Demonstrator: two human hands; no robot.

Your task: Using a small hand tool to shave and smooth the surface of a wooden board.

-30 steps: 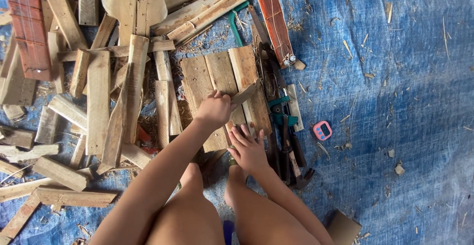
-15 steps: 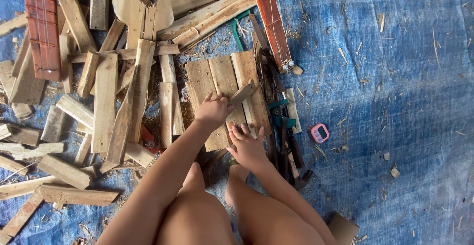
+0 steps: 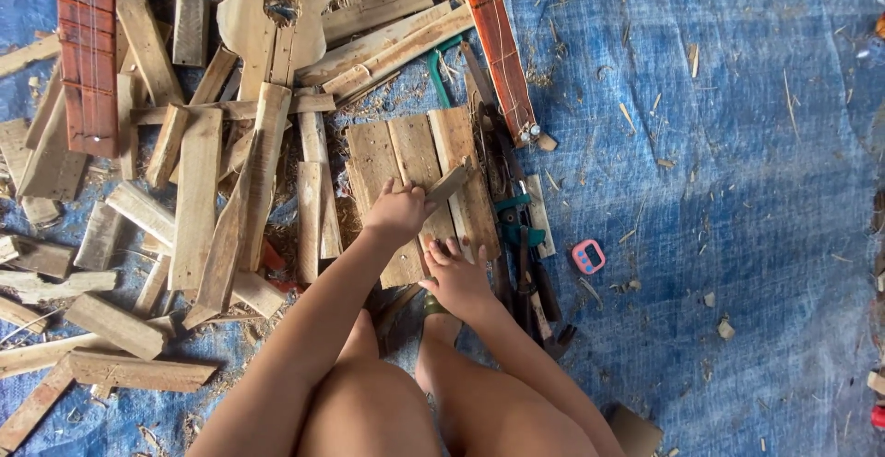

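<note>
My left hand (image 3: 398,214) is closed around a short wooden stick (image 3: 449,182) and holds it slanted over a small panel of pale planks (image 3: 406,148) lying on the blue tarp. My right hand (image 3: 456,275) rests flat on the panel's near edge, fingers spread and holding nothing. The two hands are close together, the left just beyond the right. My bare knees fill the bottom of the view.
Several scrap wood pieces (image 3: 198,199) lie heaped on the left. A guitar-shaped wooden body (image 3: 277,10) and two red fretted necks (image 3: 88,61) (image 3: 495,47) lie at the top. Hand tools (image 3: 518,231) lie right of the panel, beside a small pink object (image 3: 588,256).
The view has shifted a little, so everything sits slightly lower in the picture. Both hands stay at the plank panel with almost no movement.
</note>
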